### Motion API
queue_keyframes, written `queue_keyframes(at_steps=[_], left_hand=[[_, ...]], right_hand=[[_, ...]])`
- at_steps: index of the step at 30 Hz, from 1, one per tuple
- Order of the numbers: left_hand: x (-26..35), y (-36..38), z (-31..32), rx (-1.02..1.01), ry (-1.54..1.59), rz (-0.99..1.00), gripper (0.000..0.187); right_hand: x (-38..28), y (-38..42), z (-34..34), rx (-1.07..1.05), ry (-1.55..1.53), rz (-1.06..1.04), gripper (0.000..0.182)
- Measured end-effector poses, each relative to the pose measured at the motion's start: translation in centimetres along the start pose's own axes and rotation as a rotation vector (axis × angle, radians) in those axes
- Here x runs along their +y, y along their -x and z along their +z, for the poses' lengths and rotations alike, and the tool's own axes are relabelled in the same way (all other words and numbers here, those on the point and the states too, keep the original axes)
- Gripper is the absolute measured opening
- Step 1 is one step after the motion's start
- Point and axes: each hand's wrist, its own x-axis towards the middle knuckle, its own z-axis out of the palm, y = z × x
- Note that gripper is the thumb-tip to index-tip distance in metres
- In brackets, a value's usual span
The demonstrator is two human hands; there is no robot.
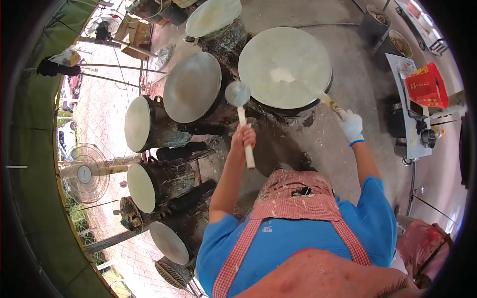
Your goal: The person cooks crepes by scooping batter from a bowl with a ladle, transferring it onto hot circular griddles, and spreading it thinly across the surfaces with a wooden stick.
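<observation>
My bare left hand point(243, 137) is wrapped round the pale handle of a ladle point(238, 93), whose round bowl is over the gap between two griddles. On my right hand point(352, 126) is a white glove with a blue cuff. It grips a flat scraper or brush point(330, 103), with its tip at the right edge of the large round griddle point(285, 59). A pale layer covers that griddle, and a whiter patch lies near its middle. Left of the ladle is a bare-looking grey griddle point(192, 87).
More round griddles point(137, 124) on dark drum stoves line the left side, beside a standing fan point(84, 174). At the right, a narrow table point(422, 144) holds a red bag point(427, 85). Buckets point(399, 43) stand at the upper right. Another person's patterned clothing point(422, 243) shows lower right.
</observation>
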Motion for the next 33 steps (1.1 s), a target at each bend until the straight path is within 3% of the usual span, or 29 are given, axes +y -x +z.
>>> queue_keyframes(at_steps=[3, 5, 7, 8, 10, 12, 13, 14, 16, 18, 19, 20, 22, 23, 26, 28, 30, 32, 33], left_hand=[[-1.8, -2.5, 3.8, 0.037, -0.311, 0.206, 0.021], [-3.6, -4.2, 5.3, 0.128, -0.502, 0.343, 0.026], [-5.1, -6.8, 5.3, 0.200, -0.630, 0.415, 0.029], [-5.3, -8.3, 4.6, 0.161, -0.636, 0.373, 0.029], [-6.1, -10.2, 3.9, 0.243, -0.460, 0.289, 0.022], [-4.9, -5.1, 4.7, 0.043, -0.057, -0.064, 0.022], [-4.6, -1.8, 4.0, -0.053, -0.290, -0.049, 0.031], [-4.2, 0.0, 0.4, -0.182, -0.476, 0.172, 0.017], [-6.4, 4.9, -0.4, 0.147, -0.440, 0.319, 0.006], [-5.0, 6.5, -2.3, 0.140, -0.264, 0.154, 0.022], [-4.3, 6.8, -3.7, 0.015, -0.083, 0.054, 0.020], [-4.3, 7.4, -4.4, 0.002, -0.028, 0.110, 0.020], [-3.6, 9.3, -4.8, -0.172, 0.328, -0.060, 0.021], [-3.9, 10.2, -5.0, -0.198, 0.304, -0.003, 0.023], [-4.8, 11.7, -8.4, -0.540, 0.412, 0.081, 0.027], [-6.7, 13.9, -9.6, -0.391, 0.371, 0.379, 0.022], [-11.2, 15.6, -8.8, -0.049, 0.472, 0.660, 0.025], [-16.0, 16.6, -11.4, -0.041, 0.636, 0.843, 0.018], [-18.8, 16.6, -13.7, -0.194, 0.713, 0.925, 0.014]], right_hand=[[0.4, 1.8, -0.6, 0.083, -0.119, 0.174, 0.027], [-0.2, 4.2, 1.4, 0.037, 0.115, 0.250, 0.026], [-3.1, 6.4, 3.4, -0.084, 0.119, 0.126, 0.026], [-5.5, 6.9, 2.4, -0.044, 0.015, 0.095, 0.022], [-8.9, 7.6, 1.2, -0.015, -0.078, 0.069, 0.018], [-10.4, 8.0, 0.8, 0.098, -0.194, 0.164, 0.016], [-10.8, 8.4, -0.7, 0.163, -0.266, 0.182, 0.016], [-10.5, 8.8, -1.2, 0.152, -0.259, 0.166, 0.016], [-10.5, 10.3, -1.6, 0.257, -0.285, -0.047, 0.020], [-12.8, 9.7, -2.3, 0.188, -0.395, 0.025, 0.025], [-13.7, 8.8, -2.7, 0.164, -0.498, 0.104, 0.033], [-14.4, 8.0, -2.8, 0.135, -0.494, 0.030, 0.033], [-16.3, 6.3, -3.2, 0.145, -0.722, 0.011, 0.036], [-16.9, 5.0, -3.5, 0.161, -0.868, -0.143, 0.035], [-18.2, 1.1, 0.0, -0.313, -1.109, -0.045, 0.032], [-21.6, -2.1, -2.7, -0.592, -1.136, -0.119, 0.031], [-23.1, -5.0, -2.0, -0.868, -1.058, -0.298, 0.031], [-26.6, -7.4, 0.5, -0.873, -0.727, -0.532, 0.032], [-28.5, -6.9, 0.5, -0.910, -0.712, -0.619, 0.032]])
